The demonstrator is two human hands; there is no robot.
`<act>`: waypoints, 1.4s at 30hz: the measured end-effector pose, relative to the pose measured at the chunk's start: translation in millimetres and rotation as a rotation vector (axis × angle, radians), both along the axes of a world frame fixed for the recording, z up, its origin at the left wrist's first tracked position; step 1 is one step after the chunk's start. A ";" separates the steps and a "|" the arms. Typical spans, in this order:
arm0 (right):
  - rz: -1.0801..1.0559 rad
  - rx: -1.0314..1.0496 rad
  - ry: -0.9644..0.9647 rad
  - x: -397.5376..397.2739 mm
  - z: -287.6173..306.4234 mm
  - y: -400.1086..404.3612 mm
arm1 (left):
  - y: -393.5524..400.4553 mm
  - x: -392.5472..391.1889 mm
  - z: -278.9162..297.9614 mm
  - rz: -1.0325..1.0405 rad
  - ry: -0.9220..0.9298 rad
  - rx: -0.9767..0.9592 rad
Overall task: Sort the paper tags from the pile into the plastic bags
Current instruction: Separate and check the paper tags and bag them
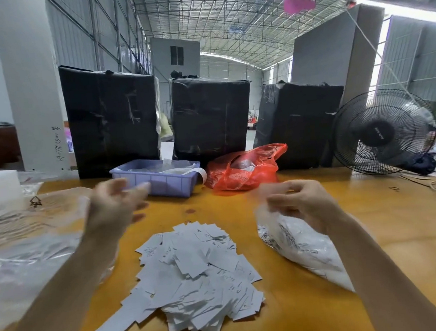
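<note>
Mid-frame on an orange table (314, 314) in a warehouse lies a tag pile (193, 269); blurred left hand (113, 207) spread, right hand (300, 200) pinching a bag (298, 242), three black bales (208, 116) behind

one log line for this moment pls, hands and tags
left hand raised, blurred, holds nothing | right hand grips bag mouth | tags piled on table
</note>
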State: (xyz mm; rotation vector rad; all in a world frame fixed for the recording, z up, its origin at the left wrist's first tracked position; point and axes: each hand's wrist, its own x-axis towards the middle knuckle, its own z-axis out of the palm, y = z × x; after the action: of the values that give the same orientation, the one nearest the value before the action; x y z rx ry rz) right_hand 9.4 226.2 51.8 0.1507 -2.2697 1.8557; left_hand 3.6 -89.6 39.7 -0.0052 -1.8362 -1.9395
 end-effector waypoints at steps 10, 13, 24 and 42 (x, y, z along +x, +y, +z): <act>0.358 0.279 -0.247 5.5 -38.3 -88.4 | 53.5 13.1 -35.9 -0.755 -0.304 -0.269; 0.343 0.297 -0.244 3.2 -46.1 -96.0 | 46.7 8.7 -47.3 -0.710 -0.366 -0.296; 0.125 0.277 -0.175 -3.0 -26.9 -65.4 | 41.1 -2.6 -66.8 -0.496 -0.383 -0.031; -0.787 1.174 -0.135 -5.6 -7.4 16.7 | 37.8 -7.5 -69.5 -0.317 -0.330 0.114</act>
State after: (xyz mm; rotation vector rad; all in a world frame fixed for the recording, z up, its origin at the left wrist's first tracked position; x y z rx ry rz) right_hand 3.8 242.9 44.4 -0.6126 -2.6056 0.0784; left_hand -3.9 -51.9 -29.8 0.0688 -2.0277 -2.3813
